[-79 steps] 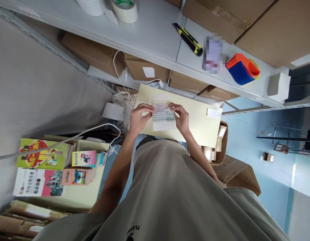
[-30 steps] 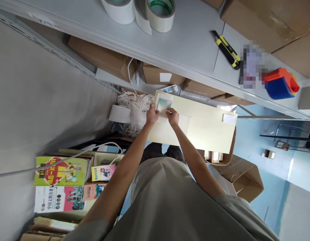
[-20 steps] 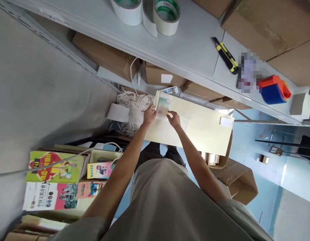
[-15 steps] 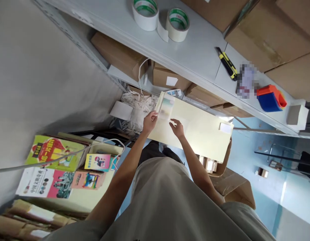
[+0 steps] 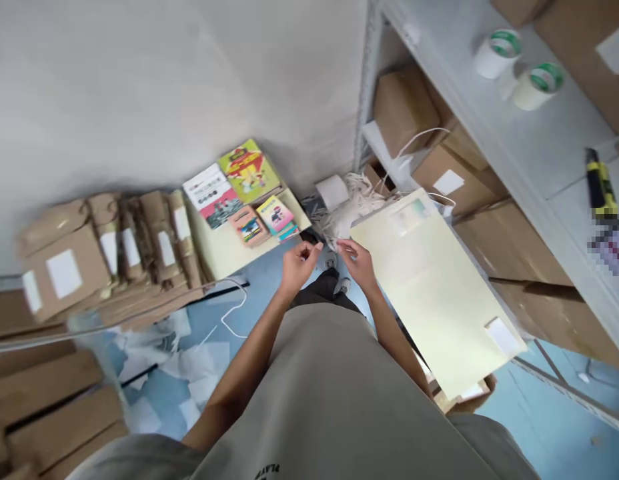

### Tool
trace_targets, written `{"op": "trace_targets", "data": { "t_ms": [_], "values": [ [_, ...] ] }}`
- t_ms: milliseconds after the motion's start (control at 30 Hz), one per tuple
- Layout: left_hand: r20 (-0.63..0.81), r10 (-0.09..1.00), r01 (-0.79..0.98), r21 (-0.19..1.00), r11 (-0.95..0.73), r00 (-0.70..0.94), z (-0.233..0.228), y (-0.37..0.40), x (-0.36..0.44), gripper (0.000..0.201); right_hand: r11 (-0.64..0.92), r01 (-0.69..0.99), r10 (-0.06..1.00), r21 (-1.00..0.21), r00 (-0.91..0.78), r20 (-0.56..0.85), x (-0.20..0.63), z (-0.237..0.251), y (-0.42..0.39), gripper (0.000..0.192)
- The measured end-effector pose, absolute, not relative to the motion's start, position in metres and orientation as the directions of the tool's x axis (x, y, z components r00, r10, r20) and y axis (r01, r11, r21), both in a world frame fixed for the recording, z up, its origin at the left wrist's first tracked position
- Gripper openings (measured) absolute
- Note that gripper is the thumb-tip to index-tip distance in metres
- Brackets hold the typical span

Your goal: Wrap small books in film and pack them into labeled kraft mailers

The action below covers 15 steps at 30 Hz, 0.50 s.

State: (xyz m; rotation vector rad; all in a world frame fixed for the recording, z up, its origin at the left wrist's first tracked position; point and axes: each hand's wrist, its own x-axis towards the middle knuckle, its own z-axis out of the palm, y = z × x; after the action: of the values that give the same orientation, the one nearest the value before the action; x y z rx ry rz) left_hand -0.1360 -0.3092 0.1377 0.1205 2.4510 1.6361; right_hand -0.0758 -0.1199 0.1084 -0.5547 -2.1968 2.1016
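Pale board beside empty hands; books, parcels left.

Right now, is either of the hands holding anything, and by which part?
Nothing visible: left hand and right hand hover with fingers curled beside the cream board. A thin strip pinched between them cannot be ruled out.

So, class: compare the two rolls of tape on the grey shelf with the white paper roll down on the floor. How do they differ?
The tape rolls stand on end on the shelf, their holes facing up; the paper roll lies on its side on the floor.
The tape rolls have green inner rings; the paper roll is plain white.
The tape rolls are a pair, the paper roll is single.
Both kinds are whitish and round.
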Motion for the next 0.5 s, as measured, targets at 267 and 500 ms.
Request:
{"op": "trace_targets", "data": {
  "t_ms": [267, 500],
  "values": [
    [-0.081, -0.176, -0.117, 0.972, 0.204, -0.981, 0.152, -0.418, -0.098, 0.047, 0.004, 0.164, 0.046, -0.987, -0.985, -0.163, -0.081, 0.143, -0.216, 0.061],
    [-0.007, -0.348, -0.051, 0.992, 0.117, -0.938, 0.143, -0.513, -0.112, 0.035, 0.067, 0.104, -0.098, -0.992, -0.989, -0.110, -0.113, 0.157, -0.311, 0.062]
  ]
}}
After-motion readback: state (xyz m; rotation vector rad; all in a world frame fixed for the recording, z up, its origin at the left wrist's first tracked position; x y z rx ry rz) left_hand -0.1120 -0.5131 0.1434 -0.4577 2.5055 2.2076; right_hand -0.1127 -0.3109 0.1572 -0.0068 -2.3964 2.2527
